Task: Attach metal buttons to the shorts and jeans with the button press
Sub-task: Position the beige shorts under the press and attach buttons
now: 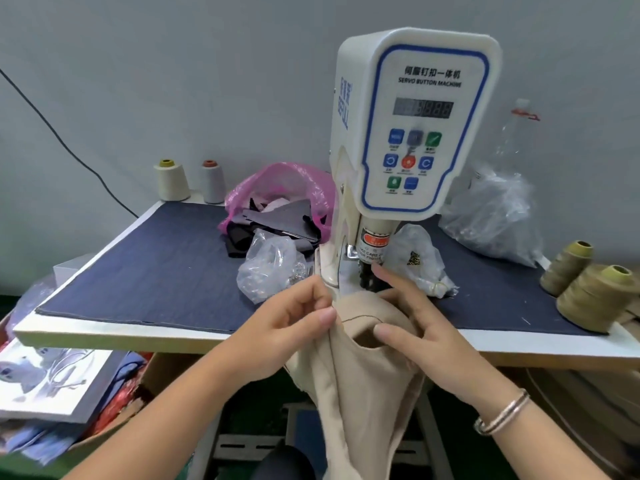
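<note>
A: Where is the garment?

B: The beige shorts (360, 368) hang off the front edge of the table (117, 336), with the top part lifted up under the head of the press (412, 123). The fabric sits right at the dark punch (367, 277) below the head.

A: And the hands?

B: The left hand (294, 318) pinches the left edge of the cloth between thumb and curled fingers. The right hand (412, 320) grips the cloth from the right: thumb on the front by a pocket opening, forefinger stretched up to just beside the punch. A bracelet (502, 412) sits on the right wrist.

A: Can you see a button going on?

B: No, the spot under the punch is hidden by fingers and fabric, so I cannot tell.

A: What else is on the table?

B: A dark blue mat (156, 268) covers it. Left of the press lie a clear bag (270, 265) of small metal parts and, behind it, a pink bag (287, 188) of fabric scraps. Another clear bag (415, 258) sits just right of the punch, and a bigger one (495, 216) further back. Two pale spools (171, 180) stand at the far left corner, two olive spools (592, 292) at the right edge.
</note>
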A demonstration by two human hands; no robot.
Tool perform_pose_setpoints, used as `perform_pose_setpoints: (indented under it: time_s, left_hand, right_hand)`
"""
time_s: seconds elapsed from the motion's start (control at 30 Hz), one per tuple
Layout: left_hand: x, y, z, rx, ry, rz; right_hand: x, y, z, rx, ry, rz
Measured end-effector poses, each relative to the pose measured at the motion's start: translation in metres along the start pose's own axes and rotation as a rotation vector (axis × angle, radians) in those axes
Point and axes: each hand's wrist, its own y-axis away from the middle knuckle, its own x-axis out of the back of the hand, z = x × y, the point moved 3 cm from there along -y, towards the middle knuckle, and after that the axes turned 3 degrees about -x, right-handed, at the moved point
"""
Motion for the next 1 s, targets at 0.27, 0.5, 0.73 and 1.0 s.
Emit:
perform_pose_setpoints:
  time_s: [0.27, 0.5, 0.73, 1.0]
  left_hand:
    - [-0.009, -0.016, -0.019, -0.032, -0.019, 0.041]
    - [-0.009, -0.030, -0.040, 0.035, -0.069, 0.121]
    - [-0.012, -0.044, -0.049, 0.050, -0.034, 0.087]
    - [-0.010, -0.038, -0.059, 0.084, 0.001, 0.023]
  right_hand:
    - [-0.008, 0.007, 0.022, 0.142, 0.333, -0.035]
    - [-0.015, -0.003, 0.039, 0.313, 0.512, 0.203]
    - [-0.007, -0.014, 0.053, 0.072, -0.020, 0.107]
    - [-0.013, -0.010, 0.068, 0.207, 0.173, 0.114]
